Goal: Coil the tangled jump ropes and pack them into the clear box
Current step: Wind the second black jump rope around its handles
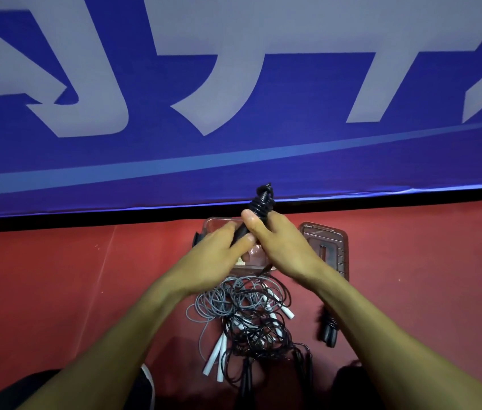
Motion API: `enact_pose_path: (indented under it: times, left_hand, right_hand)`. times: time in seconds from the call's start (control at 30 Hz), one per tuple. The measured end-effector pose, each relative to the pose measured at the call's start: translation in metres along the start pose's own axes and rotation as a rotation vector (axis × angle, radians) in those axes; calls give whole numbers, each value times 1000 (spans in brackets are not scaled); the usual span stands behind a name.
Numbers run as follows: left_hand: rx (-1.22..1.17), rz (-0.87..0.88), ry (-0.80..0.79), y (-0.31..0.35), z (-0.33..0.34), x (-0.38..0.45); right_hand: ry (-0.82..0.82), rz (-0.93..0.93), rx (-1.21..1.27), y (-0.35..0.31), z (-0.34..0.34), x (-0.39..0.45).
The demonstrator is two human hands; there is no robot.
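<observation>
1. The left hand (219, 250) comes in from 7 o'clock. Its fingers are curled on the lower end of the black rope bundle (259, 211), I think to keep the handles steady while the cord is wound.
2. Under both hands, at 12 o'clock from the pile, stands the clear box (219, 224). It has no lid on it, so the bundle is held just above the place where it must go.
3. The tangled ropes (245, 315), grey and black with white handles, lie on the red floor (56, 291) at 6 o'clock from the box, not yet coiled.
4. The right hand (278, 247) comes from 5 o'clock and clamps the bundle's middle, thumb on top, so the wraps do not loosen.
5. The lid (331, 247) lies at 3 o'clock from the box.
6. Another black bundle (327, 329) lies at 3 o'clock from the tangle.
</observation>
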State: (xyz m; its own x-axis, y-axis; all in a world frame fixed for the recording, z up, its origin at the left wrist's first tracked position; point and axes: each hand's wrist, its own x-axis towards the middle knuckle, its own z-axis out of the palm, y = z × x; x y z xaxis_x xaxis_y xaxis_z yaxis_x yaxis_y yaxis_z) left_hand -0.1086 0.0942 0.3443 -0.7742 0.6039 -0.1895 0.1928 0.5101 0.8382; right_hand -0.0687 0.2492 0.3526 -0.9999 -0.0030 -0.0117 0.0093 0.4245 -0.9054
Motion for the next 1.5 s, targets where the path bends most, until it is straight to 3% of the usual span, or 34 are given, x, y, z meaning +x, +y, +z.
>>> enact_pose_path:
  times: [0.13, 0.3, 0.5, 0.57, 0.7, 0.83, 0.97, 1.2, 1.5]
  left_hand:
    - [-481, -12, -95, 1, -3, -6]
    - [-666, -102, -38, 7, -10, -9]
    - [-681, -136, 172, 8, -8, -7]
    - [-591, -79, 229, 4, -6, -4]
    - [-323, -11, 291, 1, 5, 0]
    - [204, 60, 361, -2, 8, 0]
    - [573, 146, 318, -5, 16, -2]
    - [353, 138, 256, 3, 14, -4]
    - [433, 195, 216, 3, 5, -7]
  right_hand:
    - [20, 24, 35, 7, -1, 6]
    - [-2, -8, -123, 3, -3, 3]
    - [-101, 88, 86, 1, -2, 4]
    - [-75, 93, 97, 2, -1, 4]
    - [79, 75, -141, 5, -1, 7]
    - [-27, 244, 41, 6, -1, 7]
    - [-24, 192, -164, -3, 7, -2]
    - [65, 120, -213, -4, 6, 0]
    - [73, 60, -233, -1, -9, -1]
